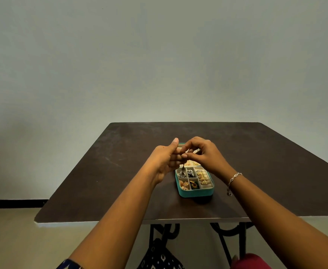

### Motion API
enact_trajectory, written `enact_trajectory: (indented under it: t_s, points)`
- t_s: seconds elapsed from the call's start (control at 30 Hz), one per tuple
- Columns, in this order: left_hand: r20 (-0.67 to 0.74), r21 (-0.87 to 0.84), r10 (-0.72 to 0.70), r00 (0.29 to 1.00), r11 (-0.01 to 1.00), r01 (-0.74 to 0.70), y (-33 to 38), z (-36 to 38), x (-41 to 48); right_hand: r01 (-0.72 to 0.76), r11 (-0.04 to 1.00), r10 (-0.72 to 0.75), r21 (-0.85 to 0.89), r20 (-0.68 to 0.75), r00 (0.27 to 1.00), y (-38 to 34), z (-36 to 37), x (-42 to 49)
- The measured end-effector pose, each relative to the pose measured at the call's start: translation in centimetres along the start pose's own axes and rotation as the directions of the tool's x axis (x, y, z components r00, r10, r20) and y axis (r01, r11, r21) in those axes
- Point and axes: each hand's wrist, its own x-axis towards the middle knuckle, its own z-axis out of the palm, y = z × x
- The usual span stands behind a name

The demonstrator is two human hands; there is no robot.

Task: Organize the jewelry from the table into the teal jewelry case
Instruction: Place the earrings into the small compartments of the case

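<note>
Silver-toned, small and dangling: an earring-like piece (183,168) hanging just below joined fingertips, right over the case's far-left compartment. Left hand (165,162) curled, thumb raised, fingers closed toward the meeting point. Right hand (202,152) arched over from the other side, fingertips pinched against the left hand's fingers. Both apparently sharing a grip on the piece's top; exactly which fingers hold it too small to tell. Silver chain bracelet (235,177) worn on the right wrist, a small charm dangling from it.

Directly beneath the hands, touching nothing but the tabletop: teal jewelry case (196,193), open, tray split into small cream-lined compartments. Nearest the left hand, silver and dark pieces; closer to the body, gold fan-shaped pieces and a dark flower-like one. Under the right hand, a ring roll with several gold rings tucked in. Beyond the hands, part of the raised lid with more gold pieces, mostly hidden by fingers.

Around the case on every side, dark brown table (120,171), no loose jewelry visible on it.

Judged progress: nearly finished, most compartments already filled, the held piece likely among the last. Left to do: lowering it into a compartment, then probably closing the lid.
</note>
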Motion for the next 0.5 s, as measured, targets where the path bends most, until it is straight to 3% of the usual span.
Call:
enact_trajectory:
  t_s: [0.3,0.5]
  points:
    - [0.040,0.032,-0.008,0.999,0.999,0.007,0.0,0.2,0.0,0.005,0.994,-0.002,-0.105,0.025,1.000,0.5,-0.2,0.1]
    - [-0.029,0.085,-0.041,0.999,0.995,0.044,-0.3,0.1,0.2,-0.051,0.993,0.055,-0.105,0.038,0.998,1.1,-1.3,0.5]
